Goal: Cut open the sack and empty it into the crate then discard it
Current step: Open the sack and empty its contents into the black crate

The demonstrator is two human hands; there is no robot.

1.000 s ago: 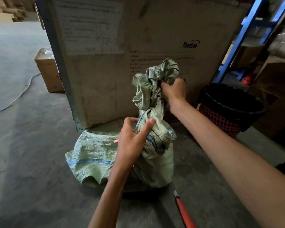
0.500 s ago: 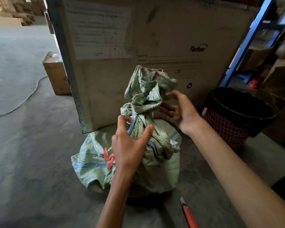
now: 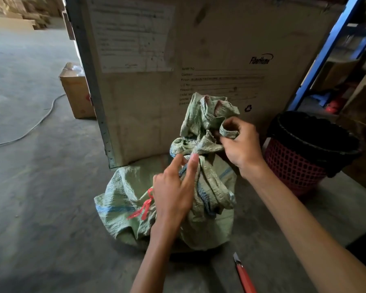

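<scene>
A pale green woven sack (image 3: 127,199) stands on the concrete floor, tied at the neck, with its loose top bunched above the knot. A red string (image 3: 145,206) hangs on its left side. My left hand (image 3: 173,193) rests against the neck with fingers stretched toward the knot, gripping nothing. My right hand (image 3: 241,144) pinches a fold of the sack's loose top. A red-handled utility knife (image 3: 244,275) lies on the floor in front of the sack, untouched. A red mesh basket (image 3: 294,166) with a black liner stands to the right.
A tall printed box (image 3: 209,49) stands right behind the sack. A small carton (image 3: 76,96) sits at its left, and a cable (image 3: 36,125) runs across the floor. A blue rack (image 3: 330,51) with boxes rises at the right.
My right hand let go of the sack's top, then took a fold lower down. My left hand loosened from the neck and its fingers straightened. The sack's top sank.
</scene>
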